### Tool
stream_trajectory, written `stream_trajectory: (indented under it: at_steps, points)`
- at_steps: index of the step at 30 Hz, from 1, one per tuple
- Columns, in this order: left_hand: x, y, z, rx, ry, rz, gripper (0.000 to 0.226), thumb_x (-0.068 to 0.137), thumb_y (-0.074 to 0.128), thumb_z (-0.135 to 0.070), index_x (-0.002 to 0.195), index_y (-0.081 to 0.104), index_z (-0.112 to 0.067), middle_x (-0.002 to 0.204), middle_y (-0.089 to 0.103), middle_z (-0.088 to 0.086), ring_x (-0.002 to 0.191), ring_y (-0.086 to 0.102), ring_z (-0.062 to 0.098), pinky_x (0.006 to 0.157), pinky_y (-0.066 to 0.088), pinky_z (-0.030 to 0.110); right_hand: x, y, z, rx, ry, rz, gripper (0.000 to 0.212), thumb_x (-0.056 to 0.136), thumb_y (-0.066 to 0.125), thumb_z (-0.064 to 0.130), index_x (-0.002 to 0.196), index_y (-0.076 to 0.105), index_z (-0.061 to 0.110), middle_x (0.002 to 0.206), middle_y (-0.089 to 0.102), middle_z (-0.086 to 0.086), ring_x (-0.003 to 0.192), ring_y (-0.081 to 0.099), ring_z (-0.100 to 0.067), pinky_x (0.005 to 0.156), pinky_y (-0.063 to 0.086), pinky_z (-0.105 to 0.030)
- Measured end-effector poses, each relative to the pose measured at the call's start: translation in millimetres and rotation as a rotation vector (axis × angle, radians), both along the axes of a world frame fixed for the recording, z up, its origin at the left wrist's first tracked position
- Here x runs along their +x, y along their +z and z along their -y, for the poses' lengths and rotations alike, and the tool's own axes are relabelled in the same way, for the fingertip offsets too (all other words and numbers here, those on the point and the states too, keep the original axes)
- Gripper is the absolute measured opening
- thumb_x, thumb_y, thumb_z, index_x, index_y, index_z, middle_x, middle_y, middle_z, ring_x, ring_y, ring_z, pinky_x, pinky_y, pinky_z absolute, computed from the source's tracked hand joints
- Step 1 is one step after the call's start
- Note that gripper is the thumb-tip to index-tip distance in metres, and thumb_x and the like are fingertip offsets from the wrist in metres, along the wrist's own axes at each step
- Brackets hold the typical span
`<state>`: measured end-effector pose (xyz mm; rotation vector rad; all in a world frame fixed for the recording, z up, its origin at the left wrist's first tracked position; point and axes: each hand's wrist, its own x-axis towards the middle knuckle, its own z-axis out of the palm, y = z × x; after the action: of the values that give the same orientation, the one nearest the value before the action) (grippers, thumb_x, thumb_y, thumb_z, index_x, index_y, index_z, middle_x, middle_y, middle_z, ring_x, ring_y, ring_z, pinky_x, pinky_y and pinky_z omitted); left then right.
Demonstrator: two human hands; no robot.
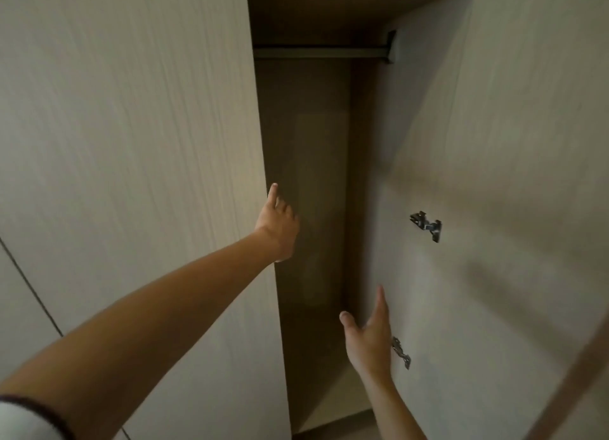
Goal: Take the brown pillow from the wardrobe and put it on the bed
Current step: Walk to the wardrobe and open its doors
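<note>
Both hands are empty and open: the left hand (278,222), at the middle of the frame, reaches with its fingers loosely spread at the edge of the closed door panel (131,143), while the right hand (369,337), lower and right of centre, is held palm-in with thumb apart, close by the inner wall of the wardrobe (395,162). The brown pillow is nowhere to be seen in this compartment; the tall dark opening shows only a bare back panel, a hanging rail (316,52) across the top, and a floor that runs out of view at the bottom edge. If the pillow lies lower or in another section, I cannot tell from here. A pillow should be light, soft and easily squashed, with nothing fragile about it, so a two-handed hold on opposite sides, or a pinch at one corner, would likely do. The opening is narrow between the left door edge and the right wall, where two metal hinges (426,225) stick out, so fabric could snag there as it is drawn out.
</note>
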<state>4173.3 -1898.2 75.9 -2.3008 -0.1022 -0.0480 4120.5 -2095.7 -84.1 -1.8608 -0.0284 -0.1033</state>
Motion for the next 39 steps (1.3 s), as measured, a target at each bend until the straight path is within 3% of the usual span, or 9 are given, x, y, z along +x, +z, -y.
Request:
stream_trajectory:
  at_steps: [6,18,21,25,27,30,34,37,39]
  points:
    - [-1.8,8.5,-15.1,0.274,0.108,-0.057,0.074,0.092,0.043,-0.069,0.152,0.043,-0.026,0.165,0.035,0.008,0.156,0.017,0.036,0.114,-0.013,0.074,-0.9,4.7,-44.3,-0.008,0.148,-0.001,0.091,0.093,0.074,0.023,0.164,0.017,0.027,0.171,0.026,-0.001,0.155,0.031,-0.025,0.119,0.036,-0.042]
    - [-63.1,6.9,43.7,0.061,0.191,0.054,0.049,0.097,0.056,-0.048,0.136,0.062,-0.019,0.153,0.052,0.007,0.151,0.029,0.034,0.124,0.004,0.059,17.8,13.4,-56.2,-0.017,0.629,0.071,0.056,0.106,0.045,0.044,0.158,0.038,0.026,0.161,0.045,0.001,0.147,0.043,-0.020,0.120,0.037,-0.046]
    - [-99.6,5.7,63.3,-0.010,0.211,0.105,0.041,0.100,0.054,-0.045,0.130,0.066,-0.020,0.147,0.057,0.007,0.150,0.030,0.033,0.125,0.003,0.056,6.4,14.2,-69.6,0.100,0.724,-0.009,0.042,0.108,0.041,0.040,0.145,0.055,0.026,0.150,0.054,0.000,0.140,0.048,-0.020,0.113,0.038,-0.036]
    - [-163.1,-0.4,82.7,-0.072,0.240,0.240,0.038,0.100,0.051,-0.041,0.127,0.067,-0.020,0.136,0.064,0.003,0.145,0.036,0.030,0.123,0.002,0.052,-40.0,12.5,-75.6,0.234,0.847,-0.070,0.024,0.108,0.047,0.030,0.093,0.064,0.040,0.097,0.058,0.024,0.103,0.062,0.005,0.085,0.043,-0.015]
    - [-192.2,-3.2,88.2,-0.142,0.252,0.351,0.034,0.099,0.052,-0.034,0.124,0.066,-0.016,0.128,0.069,0.004,0.143,0.039,0.031,0.121,0.000,0.051,-69.2,8.0,-74.0,0.298,0.929,-0.029,0.022,0.102,0.048,0.037,0.094,0.068,0.035,0.082,0.068,0.022,0.089,0.061,0.024,0.072,0.042,0.001]
    - [-230.2,-0.3,95.5,-0.196,0.239,0.576,0.028,0.089,0.064,-0.022,0.116,0.068,-0.013,0.113,0.072,0.009,0.129,0.054,0.034,0.116,0.009,0.051,-104.8,4.5,-75.2,0.383,1.051,0.044,0.021,0.097,0.050,0.033,0.100,0.070,0.040,0.095,0.070,0.044,0.097,0.063,0.022,0.080,0.043,0.002]
    - [-283.2,11.0,84.0,-0.072,0.187,0.928,0.059,0.071,0.067,-0.005,0.129,0.065,-0.016,0.145,0.048,0.016,0.135,0.031,0.034,0.110,0.019,0.052,-142.3,3.4,-87.5,0.430,1.228,0.095,0.021,0.097,0.059,0.023,0.104,0.079,0.028,0.105,0.080,0.017,0.103,0.073,-0.004,0.087,0.053,-0.017]
    - [-321.2,29.0,66.4,-0.135,0.223,1.171,0.082,0.077,0.057,0.002,0.153,0.037,-0.017,0.162,0.009,0.014,0.150,0.010,0.042,0.117,0.020,0.062,-170.1,8.7,-101.2,0.408,1.341,0.103,0.021,0.093,0.066,0.030,0.096,0.079,0.046,0.104,0.080,0.018,0.103,0.072,-0.005,0.088,0.053,-0.018]
    - [-343.5,35.2,57.4,-0.269,0.190,1.258,0.092,0.075,0.061,0.016,0.157,0.027,-0.007,0.164,0.006,0.030,0.153,0.012,0.047,0.115,0.034,0.057,-189.1,9.1,-111.0,0.354,1.382,0.152,0.018,0.091,0.068,0.037,0.104,0.076,0.047,0.111,0.077,0.018,0.110,0.068,-0.004,0.095,0.053,-0.023]
